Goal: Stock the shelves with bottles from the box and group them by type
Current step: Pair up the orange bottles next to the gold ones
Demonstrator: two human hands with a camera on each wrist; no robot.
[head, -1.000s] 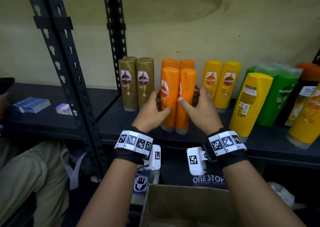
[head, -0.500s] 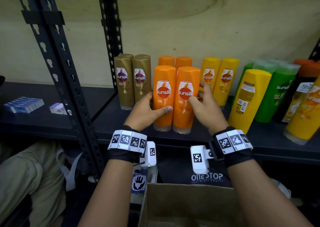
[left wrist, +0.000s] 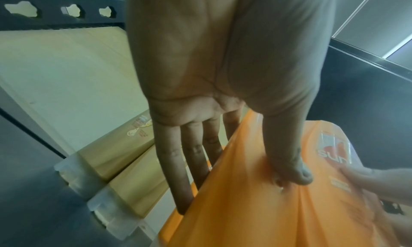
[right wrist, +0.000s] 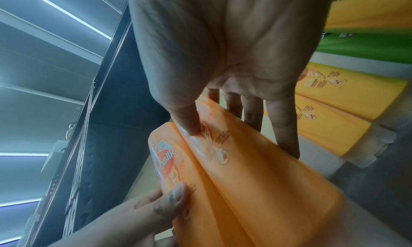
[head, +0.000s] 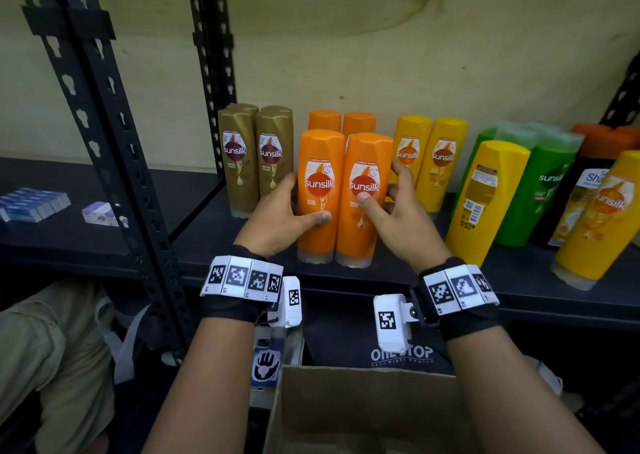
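Observation:
Two orange Sunsilk bottles stand side by side near the shelf's (head: 381, 278) front edge, labels facing me. My left hand (head: 308, 197) grips the left orange bottle (head: 317, 242), thumb on its front, fingers along its left side. My right hand (head: 380, 181) grips the right orange bottle (head: 356, 242) the same way from the right. The left wrist view shows the left hand (left wrist: 240, 193) pinching its bottle (left wrist: 256, 219). In the right wrist view the right hand (right wrist: 239, 141) pinches its bottle (right wrist: 263, 189). Two more orange bottles (head: 341, 121) stand behind.
Brown bottles (head: 256, 155) stand just left, yellow bottles (head: 426, 155) just right, then a back-facing yellow bottle (head: 485, 197) and green bottles (head: 543, 183). An open cardboard box (head: 363, 412) sits below. A black upright post (head: 114, 142) and small packs (head: 34, 204) are at left.
Both orange bottles have been turned from edge-on to label-forward and set upright together. Since half a second ago the hands have stayed on them with little movement.

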